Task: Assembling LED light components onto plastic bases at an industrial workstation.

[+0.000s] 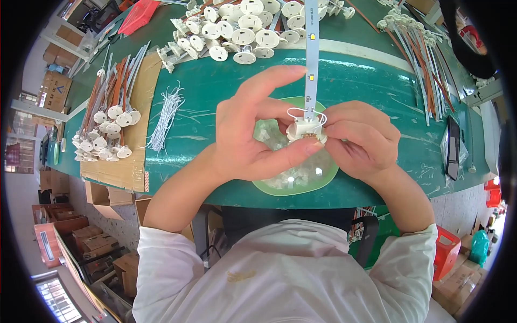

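Green table (417, 161) under the bowl (296, 190), boxes (105, 199) left of it; above it, left hand (239, 134) grips the cap (308, 127) of a printed light strip (312, 59); right hand (366, 137) touching, grip hidden.

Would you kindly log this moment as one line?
left hand: holding white cap with LED strip | right hand: at cap's right edge | below: green bowl
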### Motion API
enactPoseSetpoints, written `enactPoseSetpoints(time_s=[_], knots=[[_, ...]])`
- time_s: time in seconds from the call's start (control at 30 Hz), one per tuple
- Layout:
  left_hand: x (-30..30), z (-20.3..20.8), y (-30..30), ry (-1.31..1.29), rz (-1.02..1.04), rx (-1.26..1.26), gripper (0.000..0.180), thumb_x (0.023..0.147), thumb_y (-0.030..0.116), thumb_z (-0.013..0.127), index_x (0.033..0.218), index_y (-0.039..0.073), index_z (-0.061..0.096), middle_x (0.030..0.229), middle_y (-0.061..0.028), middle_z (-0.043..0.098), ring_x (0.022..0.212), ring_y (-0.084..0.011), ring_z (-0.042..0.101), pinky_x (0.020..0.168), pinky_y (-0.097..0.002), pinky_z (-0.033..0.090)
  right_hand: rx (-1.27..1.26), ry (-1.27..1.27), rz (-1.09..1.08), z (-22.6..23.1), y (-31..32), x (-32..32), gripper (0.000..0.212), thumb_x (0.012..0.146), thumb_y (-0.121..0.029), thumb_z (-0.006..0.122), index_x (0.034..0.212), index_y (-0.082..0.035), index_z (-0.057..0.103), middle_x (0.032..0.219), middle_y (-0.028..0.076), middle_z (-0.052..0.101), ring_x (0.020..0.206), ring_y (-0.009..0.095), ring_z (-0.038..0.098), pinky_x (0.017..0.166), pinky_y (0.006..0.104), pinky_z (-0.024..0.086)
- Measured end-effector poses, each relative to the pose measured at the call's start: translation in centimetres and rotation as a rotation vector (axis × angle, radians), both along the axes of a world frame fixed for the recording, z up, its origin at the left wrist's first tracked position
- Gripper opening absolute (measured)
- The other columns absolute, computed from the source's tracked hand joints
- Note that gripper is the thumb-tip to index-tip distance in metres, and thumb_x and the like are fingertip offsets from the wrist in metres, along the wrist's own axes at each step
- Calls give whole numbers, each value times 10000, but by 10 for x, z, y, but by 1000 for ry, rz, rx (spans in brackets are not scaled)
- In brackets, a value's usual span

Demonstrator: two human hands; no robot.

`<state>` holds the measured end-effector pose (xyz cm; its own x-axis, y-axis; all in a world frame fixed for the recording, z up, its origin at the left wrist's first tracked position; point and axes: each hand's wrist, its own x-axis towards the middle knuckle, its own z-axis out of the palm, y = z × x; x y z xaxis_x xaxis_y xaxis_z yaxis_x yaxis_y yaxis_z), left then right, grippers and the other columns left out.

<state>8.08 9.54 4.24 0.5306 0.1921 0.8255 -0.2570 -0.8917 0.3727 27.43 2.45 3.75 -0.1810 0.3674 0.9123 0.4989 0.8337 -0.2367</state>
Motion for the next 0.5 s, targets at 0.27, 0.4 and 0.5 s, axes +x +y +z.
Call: enactPoseSetpoints(time_s=[0.27,0.4,0.5], knots=[[30,22,14,82,-27,-812,543,752,138,812,1210,-42,582,956,-134,716,788,-130,676,722,-269,544,4,-137,-130,7,27,34,222,645,106,711,825,2,633,810,117,679,699,244,669,595,299,538],[68,30,58,520,19,-511,339,762,214,804,1017,15,704,900,-88,728,856,-136,677,776,-293,542,-224,-165,-259,7,35,66,185,672,86,703,819,-9,645,840,91,693,680,198,656,587,270,520],[88,9,77,595,-57,-419,389,748,265,811,1033,24,701,845,-90,722,799,-154,689,756,-302,545,-400,-164,-266,-1,34,84,191,701,71,702,867,-18,671,888,87,697,706,162,644,593,257,515]])
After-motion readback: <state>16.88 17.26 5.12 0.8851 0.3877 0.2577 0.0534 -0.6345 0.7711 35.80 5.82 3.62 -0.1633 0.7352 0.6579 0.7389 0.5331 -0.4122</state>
